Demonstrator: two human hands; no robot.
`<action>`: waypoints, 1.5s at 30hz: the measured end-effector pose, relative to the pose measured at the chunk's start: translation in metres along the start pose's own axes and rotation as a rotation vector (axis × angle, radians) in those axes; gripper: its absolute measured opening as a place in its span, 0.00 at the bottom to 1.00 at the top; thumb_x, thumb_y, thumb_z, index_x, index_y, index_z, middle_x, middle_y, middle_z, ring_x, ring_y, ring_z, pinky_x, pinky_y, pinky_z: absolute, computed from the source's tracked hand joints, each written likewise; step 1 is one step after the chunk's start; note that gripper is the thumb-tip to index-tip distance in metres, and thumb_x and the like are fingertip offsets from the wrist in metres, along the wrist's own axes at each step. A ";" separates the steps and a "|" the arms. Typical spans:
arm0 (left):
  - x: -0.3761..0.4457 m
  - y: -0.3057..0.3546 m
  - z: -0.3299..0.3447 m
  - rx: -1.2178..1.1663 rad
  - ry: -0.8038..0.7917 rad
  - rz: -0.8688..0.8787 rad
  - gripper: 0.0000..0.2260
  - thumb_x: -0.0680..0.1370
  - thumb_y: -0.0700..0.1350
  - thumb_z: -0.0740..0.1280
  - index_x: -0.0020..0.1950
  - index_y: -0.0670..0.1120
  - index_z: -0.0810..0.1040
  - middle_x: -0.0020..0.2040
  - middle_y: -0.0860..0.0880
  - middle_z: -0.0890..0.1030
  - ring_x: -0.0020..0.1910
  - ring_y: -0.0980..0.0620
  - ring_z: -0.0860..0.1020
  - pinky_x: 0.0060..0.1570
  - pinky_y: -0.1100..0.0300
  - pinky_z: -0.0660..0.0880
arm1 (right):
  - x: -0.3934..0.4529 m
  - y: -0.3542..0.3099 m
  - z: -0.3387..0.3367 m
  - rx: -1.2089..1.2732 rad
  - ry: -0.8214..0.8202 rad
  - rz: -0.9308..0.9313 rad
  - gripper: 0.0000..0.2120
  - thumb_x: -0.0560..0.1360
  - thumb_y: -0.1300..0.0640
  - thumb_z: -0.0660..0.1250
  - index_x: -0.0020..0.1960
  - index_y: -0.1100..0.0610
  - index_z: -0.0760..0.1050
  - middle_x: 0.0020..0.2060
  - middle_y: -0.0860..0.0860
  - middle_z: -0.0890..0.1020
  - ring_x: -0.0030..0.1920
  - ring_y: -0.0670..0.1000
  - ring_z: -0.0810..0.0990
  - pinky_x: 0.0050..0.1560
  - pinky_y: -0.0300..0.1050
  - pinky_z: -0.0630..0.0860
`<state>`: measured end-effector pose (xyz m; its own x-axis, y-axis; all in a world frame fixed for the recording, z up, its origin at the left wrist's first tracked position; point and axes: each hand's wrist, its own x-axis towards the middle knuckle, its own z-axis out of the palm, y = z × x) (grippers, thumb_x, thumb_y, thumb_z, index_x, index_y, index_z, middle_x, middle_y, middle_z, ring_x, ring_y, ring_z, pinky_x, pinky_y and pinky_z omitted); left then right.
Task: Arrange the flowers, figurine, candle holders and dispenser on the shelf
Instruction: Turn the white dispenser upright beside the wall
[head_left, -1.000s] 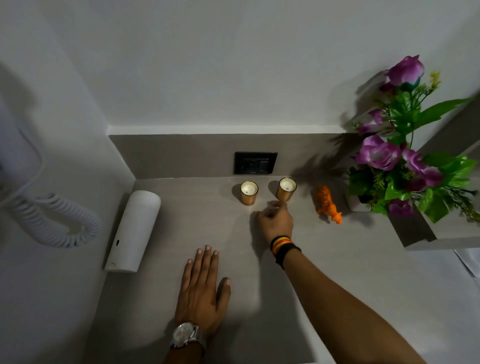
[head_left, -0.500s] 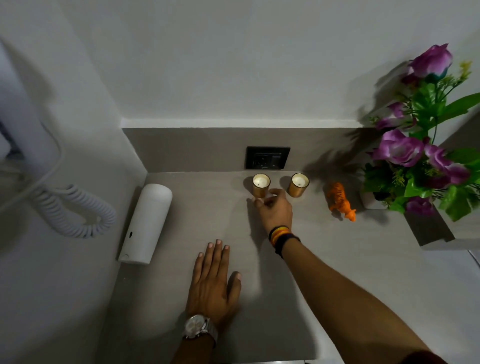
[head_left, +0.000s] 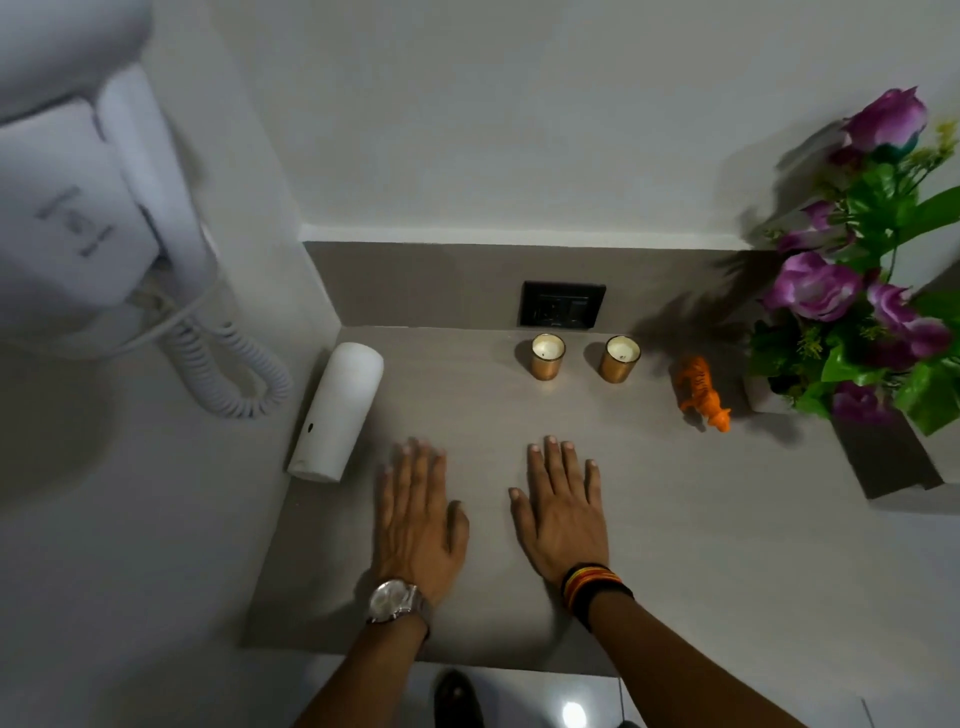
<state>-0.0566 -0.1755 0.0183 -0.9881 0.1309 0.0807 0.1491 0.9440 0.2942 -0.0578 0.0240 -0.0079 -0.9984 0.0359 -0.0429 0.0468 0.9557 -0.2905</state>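
Two gold candle holders (head_left: 546, 356) (head_left: 620, 359) stand side by side near the back of the grey shelf (head_left: 727, 519). To their right stands an orange tiger figurine (head_left: 702, 393), and beyond it a pot of purple flowers (head_left: 857, 291) fills the right corner. A white cylindrical dispenser (head_left: 336, 411) stands against the left wall. My left hand (head_left: 418, 514) and my right hand (head_left: 563, 512) lie flat on the shelf, palms down, fingers apart, holding nothing, well in front of the candle holders.
A black wall socket (head_left: 562, 304) sits behind the candle holders. A white wall-mounted hair dryer (head_left: 104, 208) with a coiled cord (head_left: 234, 374) hangs on the left wall. The shelf's front edge runs just behind my wrists, with floor below.
My right hand has drawn back from the candle holders and now lies flat beside my left hand. The left hand stays flat on the shelf.
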 end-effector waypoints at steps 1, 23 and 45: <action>0.002 -0.006 -0.010 -0.004 0.073 -0.075 0.35 0.78 0.52 0.62 0.83 0.45 0.54 0.84 0.41 0.55 0.83 0.40 0.53 0.79 0.39 0.57 | 0.000 0.001 0.000 -0.005 0.001 0.003 0.33 0.83 0.37 0.41 0.83 0.50 0.46 0.83 0.52 0.49 0.83 0.54 0.44 0.82 0.61 0.44; 0.086 -0.055 -0.119 -0.237 0.385 -0.468 0.24 0.73 0.48 0.74 0.67 0.41 0.76 0.60 0.37 0.81 0.60 0.34 0.79 0.53 0.40 0.80 | 0.000 -0.003 -0.006 0.015 -0.024 0.012 0.33 0.82 0.36 0.43 0.83 0.52 0.51 0.83 0.53 0.53 0.83 0.56 0.48 0.82 0.63 0.47; 0.242 -0.053 -0.084 -0.451 0.675 -0.435 0.33 0.81 0.45 0.66 0.81 0.38 0.54 0.79 0.35 0.62 0.77 0.36 0.64 0.75 0.48 0.64 | 0.006 -0.003 -0.006 0.003 -0.080 0.031 0.34 0.81 0.35 0.40 0.83 0.48 0.45 0.83 0.49 0.45 0.83 0.53 0.40 0.82 0.60 0.41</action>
<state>-0.3006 -0.2189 0.1027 -0.7504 -0.5460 0.3725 -0.0898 0.6426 0.7610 -0.0640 0.0230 -0.0012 -0.9908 0.0422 -0.1285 0.0783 0.9536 -0.2906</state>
